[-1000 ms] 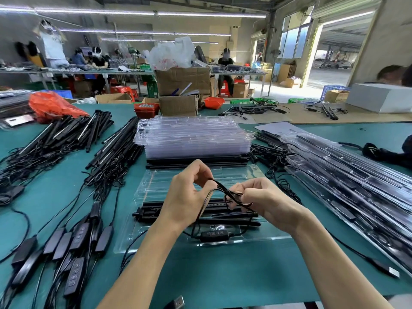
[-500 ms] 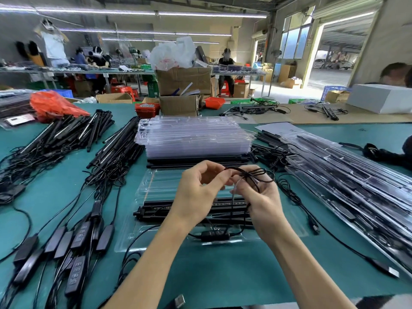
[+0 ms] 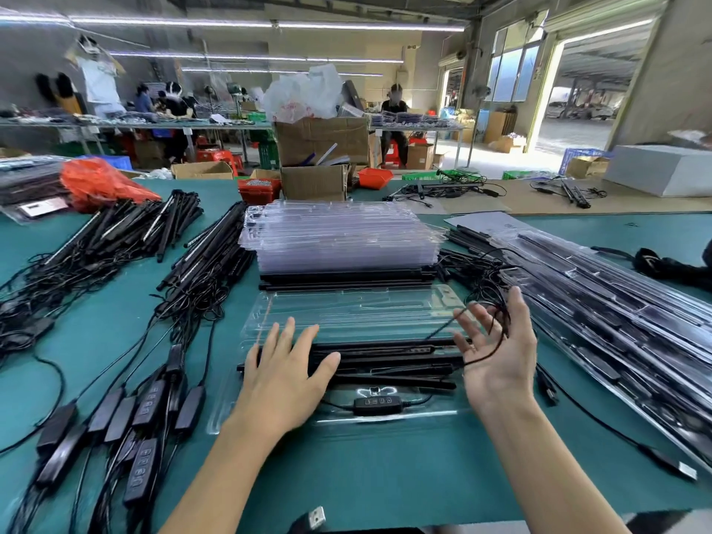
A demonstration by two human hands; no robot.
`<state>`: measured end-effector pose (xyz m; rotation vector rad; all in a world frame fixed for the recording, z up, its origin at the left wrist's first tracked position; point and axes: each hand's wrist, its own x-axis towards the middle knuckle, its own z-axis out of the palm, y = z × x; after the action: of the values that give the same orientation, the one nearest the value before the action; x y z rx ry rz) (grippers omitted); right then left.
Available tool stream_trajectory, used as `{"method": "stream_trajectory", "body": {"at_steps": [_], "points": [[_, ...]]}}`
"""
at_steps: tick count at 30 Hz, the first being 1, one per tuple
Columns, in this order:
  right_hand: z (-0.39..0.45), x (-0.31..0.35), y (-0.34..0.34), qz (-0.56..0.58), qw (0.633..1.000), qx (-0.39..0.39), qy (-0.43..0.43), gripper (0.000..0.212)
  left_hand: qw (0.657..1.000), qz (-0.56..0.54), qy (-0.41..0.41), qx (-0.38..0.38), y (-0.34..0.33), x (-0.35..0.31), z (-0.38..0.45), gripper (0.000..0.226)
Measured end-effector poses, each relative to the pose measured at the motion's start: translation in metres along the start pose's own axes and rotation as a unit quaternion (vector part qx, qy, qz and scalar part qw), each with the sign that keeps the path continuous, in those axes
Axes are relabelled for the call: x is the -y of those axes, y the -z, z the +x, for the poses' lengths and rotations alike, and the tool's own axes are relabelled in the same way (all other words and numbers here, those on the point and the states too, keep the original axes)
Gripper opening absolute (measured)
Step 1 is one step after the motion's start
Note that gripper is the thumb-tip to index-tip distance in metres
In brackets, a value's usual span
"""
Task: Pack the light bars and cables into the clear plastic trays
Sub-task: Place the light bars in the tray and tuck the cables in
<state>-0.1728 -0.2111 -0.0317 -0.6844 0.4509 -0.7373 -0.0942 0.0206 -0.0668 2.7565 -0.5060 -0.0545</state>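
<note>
**Loading a clear tray at the green bench**

Covering nearly the whole view, the green table (image 3: 346, 468) carries everything. To the right lies a long spread of filled trays (image 3: 624, 325), overlapping and running off toward the near right corner. On the left sit heaps of loose light bars (image 3: 127, 229) with tangled black leads and a row of inline controllers (image 3: 146, 410) nearer the edge. At centre rises a stack of empty clear trays (image 3: 339, 237), with a few black bars under its near side. Just in front lies the open clear tray (image 3: 358, 310), its near half holding black light bars (image 3: 389, 360) and a controller (image 3: 377, 405) in the front groove. The left hand (image 3: 285, 375) rests flat, fingers straight and spread, on the left ends of those bars. The right hand (image 3: 497, 352) is raised palm-up at the tray's right end, fingers loosely spread, with loops of thin black cable (image 3: 497, 321) draped across them. A USB plug (image 3: 316, 518) lies at the near table edge.
</note>
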Motion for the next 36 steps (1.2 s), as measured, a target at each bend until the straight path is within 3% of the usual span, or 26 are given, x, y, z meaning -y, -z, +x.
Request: {"method": "stream_trajectory", "body": {"at_steps": [3, 7, 9, 12, 16, 23, 27, 30, 33, 36], "points": [[0.003, 0.002, 0.001, -0.016, 0.996, -0.085, 0.036, 0.011, 1.000, 0.018, 0.015, 0.010, -0.001, -0.001, 0.001, 0.073], [0.008, 0.009, 0.003, 0.010, 0.993, -0.113, 0.040, 0.011, 0.999, 0.040, 0.022, 0.017, -0.002, -0.001, 0.003, 0.068], [0.011, 0.011, 0.006, 0.028, 0.994, -0.105, 0.034, 0.007, 0.998, 0.056, 0.021, 0.015, -0.004, 0.000, 0.003, 0.063], [0.013, 0.017, 0.011, 0.074, 0.993, -0.090, 0.029, 0.021, 0.997, 0.066, 0.022, 0.020, -0.005, 0.000, 0.004, 0.061], [0.009, 0.028, 0.014, 0.110, 0.994, 0.001, -0.005, 0.033, 0.997, 0.070, 0.026, 0.024, -0.005, 0.000, 0.005, 0.061], [0.009, 0.034, 0.022, 0.078, 0.989, 0.119, -0.039, 0.017, 0.998, 0.061, 0.028, 0.017, -0.008, 0.001, 0.005, 0.062], [0.014, 0.034, 0.025, 0.008, 0.996, 0.086, 0.003, 0.038, 0.998, 0.051, 0.027, 0.005, -0.010, 0.002, 0.007, 0.061], [0.013, 0.032, 0.020, 0.036, 0.998, 0.048, 0.015, 0.030, 0.999, 0.040, 0.024, -0.004, -0.012, 0.004, 0.007, 0.059], [0.013, 0.034, 0.016, 0.127, 0.991, 0.031, -0.037, 0.028, 0.999, 0.017, 0.026, -0.017, -0.011, 0.004, 0.008, 0.059], [0.013, 0.037, 0.016, 0.107, 0.989, 0.035, -0.092, 0.030, 0.999, -0.005, 0.031, -0.032, -0.009, 0.004, 0.009, 0.058]]}}
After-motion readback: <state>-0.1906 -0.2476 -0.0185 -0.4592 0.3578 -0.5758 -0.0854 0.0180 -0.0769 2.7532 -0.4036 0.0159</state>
